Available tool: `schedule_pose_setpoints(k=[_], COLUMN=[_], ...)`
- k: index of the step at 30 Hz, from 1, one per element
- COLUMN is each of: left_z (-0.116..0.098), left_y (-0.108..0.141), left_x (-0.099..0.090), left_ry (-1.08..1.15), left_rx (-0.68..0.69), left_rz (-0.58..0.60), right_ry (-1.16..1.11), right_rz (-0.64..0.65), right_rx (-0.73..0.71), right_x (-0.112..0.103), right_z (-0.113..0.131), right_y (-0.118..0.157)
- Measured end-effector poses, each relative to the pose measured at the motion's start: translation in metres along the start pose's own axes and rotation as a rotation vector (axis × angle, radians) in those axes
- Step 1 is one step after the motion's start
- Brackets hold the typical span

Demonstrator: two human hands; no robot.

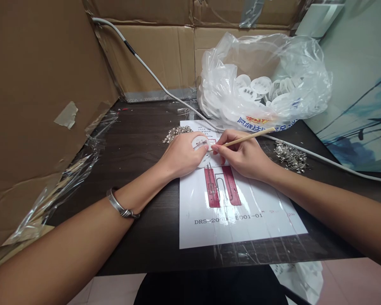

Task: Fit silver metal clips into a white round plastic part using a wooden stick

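Note:
My left hand [184, 153] is closed on a round white disc [204, 160] with small dark marks, its thumb lying across the disc's face. A thin wooden stick [254, 135] is pinched in my right hand [241, 153], slanting up to the right. The fingertips of both hands almost meet at the disc's right edge, where something small and shiny shows; I cannot make out what it is. Both hands are above a printed sheet [241, 226] with a red and grey drawing. Small metal pieces lie in a pile [176, 133] behind my left hand and another pile [291, 156] right of my right hand.
A clear plastic bag [314, 93] full of white discs stands at the back right. A white cable [165, 91] runs across the table behind my hands. Cardboard walls [158, 59] close off the back and left. Wooden sticks in plastic wrap [62, 182] lie at the left.

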State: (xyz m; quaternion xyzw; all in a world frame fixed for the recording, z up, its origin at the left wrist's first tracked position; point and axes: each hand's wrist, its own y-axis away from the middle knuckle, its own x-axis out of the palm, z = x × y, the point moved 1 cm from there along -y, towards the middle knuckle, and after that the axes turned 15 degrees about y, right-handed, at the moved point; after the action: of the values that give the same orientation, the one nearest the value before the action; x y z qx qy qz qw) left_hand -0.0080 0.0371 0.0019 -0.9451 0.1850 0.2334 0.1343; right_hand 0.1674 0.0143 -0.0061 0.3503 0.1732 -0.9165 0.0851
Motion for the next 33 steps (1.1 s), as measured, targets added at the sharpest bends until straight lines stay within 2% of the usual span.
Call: schedule_pose_setpoints(k=[21,28,33], left_z=[0.0005,-0.0034,-0.0041], left_y=[-0.0011,0.0009,0.0017], left_x=[-0.0012,0.0002,-0.0005], left_ry=[0.021,0.008,0.006], left_rx=[-0.013,-0.004,-0.017], left_rz=[-0.010,0.009,0.017], right_ry=[-0.013,-0.297,-0.292], right_rz=[-0.033,-0.026,-0.061], right_rx=[0.011,0.121,0.108], right_x=[0.0018,0.0016,0.0012], right_z=[0.0013,-0.0003,-0.0016], right_y=[-0.0009,0.0001,-0.0007])
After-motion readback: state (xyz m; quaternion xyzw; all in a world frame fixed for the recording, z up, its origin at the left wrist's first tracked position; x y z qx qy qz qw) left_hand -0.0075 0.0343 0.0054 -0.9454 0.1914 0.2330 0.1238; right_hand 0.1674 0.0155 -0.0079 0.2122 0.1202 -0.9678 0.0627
